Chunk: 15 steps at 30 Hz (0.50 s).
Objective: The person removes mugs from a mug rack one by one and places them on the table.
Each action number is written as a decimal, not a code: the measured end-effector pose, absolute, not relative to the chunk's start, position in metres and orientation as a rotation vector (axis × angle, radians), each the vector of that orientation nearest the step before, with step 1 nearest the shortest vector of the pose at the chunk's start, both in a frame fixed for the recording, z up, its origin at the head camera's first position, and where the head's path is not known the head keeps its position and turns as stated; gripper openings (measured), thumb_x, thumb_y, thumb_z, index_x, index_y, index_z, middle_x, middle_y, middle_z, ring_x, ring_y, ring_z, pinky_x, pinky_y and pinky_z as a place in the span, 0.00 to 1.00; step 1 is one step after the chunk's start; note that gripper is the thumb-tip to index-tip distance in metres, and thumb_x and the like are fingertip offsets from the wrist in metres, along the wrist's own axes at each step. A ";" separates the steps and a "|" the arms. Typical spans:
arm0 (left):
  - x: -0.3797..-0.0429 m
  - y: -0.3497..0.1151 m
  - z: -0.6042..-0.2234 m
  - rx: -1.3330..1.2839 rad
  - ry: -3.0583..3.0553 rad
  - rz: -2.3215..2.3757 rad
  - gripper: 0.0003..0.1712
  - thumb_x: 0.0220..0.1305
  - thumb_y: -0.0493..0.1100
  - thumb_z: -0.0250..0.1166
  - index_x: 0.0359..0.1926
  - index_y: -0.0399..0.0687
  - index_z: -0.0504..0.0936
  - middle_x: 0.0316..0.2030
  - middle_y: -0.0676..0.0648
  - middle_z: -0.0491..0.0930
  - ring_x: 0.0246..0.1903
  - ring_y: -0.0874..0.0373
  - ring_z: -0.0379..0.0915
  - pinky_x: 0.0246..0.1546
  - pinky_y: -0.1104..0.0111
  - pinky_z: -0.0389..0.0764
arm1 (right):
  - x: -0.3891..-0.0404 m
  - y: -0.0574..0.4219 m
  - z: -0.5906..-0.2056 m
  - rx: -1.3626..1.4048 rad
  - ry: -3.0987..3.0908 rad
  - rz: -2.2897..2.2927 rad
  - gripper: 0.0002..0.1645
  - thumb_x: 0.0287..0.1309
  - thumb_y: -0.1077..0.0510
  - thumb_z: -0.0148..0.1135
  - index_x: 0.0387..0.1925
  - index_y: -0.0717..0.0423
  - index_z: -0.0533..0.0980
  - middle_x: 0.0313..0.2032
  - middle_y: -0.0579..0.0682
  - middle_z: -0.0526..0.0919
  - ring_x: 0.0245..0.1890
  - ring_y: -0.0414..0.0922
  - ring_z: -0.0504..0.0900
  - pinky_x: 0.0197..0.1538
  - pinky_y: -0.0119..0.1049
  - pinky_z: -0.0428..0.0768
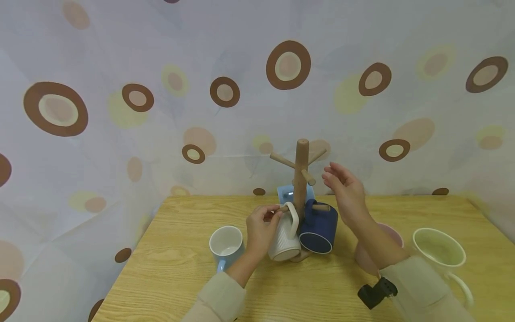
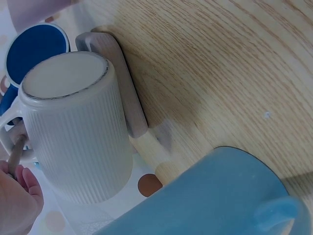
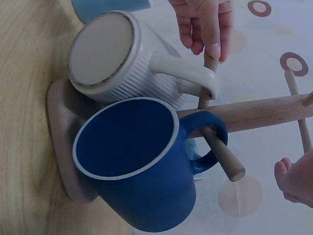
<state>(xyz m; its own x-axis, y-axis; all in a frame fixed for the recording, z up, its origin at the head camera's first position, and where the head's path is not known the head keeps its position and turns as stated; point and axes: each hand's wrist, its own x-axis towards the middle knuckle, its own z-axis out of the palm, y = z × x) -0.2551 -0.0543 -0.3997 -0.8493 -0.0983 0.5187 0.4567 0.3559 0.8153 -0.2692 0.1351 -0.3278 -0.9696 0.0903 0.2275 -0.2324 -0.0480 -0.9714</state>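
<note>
A wooden mug tree [image 1: 301, 179] stands on the table with mugs hanging on its lower pegs. My left hand [image 1: 261, 226] pinches the tip of the lower left peg [image 3: 210, 63] between thumb and fingers. On that peg a white ribbed mug [image 2: 80, 132] hangs by its handle, bottom outward. Beside it a dark blue mug [image 3: 134, 147] hangs on another lower peg. A light blue mug [image 1: 283, 191] shows partly behind the post. My right hand [image 1: 348, 192] is raised right of the upper pegs, fingers loosely bent, holding nothing.
A light blue mug with a white inside [image 1: 226, 241] stands left of the tree, close to my left wrist. At the right stand a pink mug [image 1: 390, 232], partly behind my right forearm, and a pale green mug [image 1: 438, 248]. A patterned curtain [image 1: 241, 125] hangs behind the table.
</note>
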 end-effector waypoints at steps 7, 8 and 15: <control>-0.255 -0.054 -0.400 -0.308 -2.131 -1.525 0.07 0.52 0.33 0.65 0.34 0.36 0.82 0.32 0.41 0.82 0.27 0.54 0.77 0.29 0.77 0.78 | -0.285 0.131 -0.310 0.125 -2.062 2.014 0.32 0.62 0.56 0.50 0.65 0.61 0.55 0.47 0.41 0.69 0.45 0.30 0.73 0.54 0.20 0.71; -0.255 -0.054 -0.400 -0.310 -2.127 -1.524 0.07 0.52 0.33 0.65 0.34 0.36 0.82 0.32 0.41 0.82 0.27 0.53 0.77 0.29 0.77 0.78 | -0.288 0.131 -0.308 0.122 -2.066 2.004 0.32 0.62 0.55 0.50 0.65 0.61 0.55 0.48 0.42 0.69 0.45 0.30 0.73 0.55 0.22 0.71; -0.256 -0.054 -0.401 -0.322 -2.125 -1.509 0.07 0.52 0.33 0.64 0.35 0.36 0.82 0.32 0.41 0.82 0.28 0.54 0.78 0.30 0.77 0.78 | -0.303 0.130 -0.297 0.083 -2.105 1.916 0.30 0.62 0.54 0.50 0.64 0.59 0.59 0.46 0.39 0.69 0.43 0.29 0.71 0.58 0.27 0.70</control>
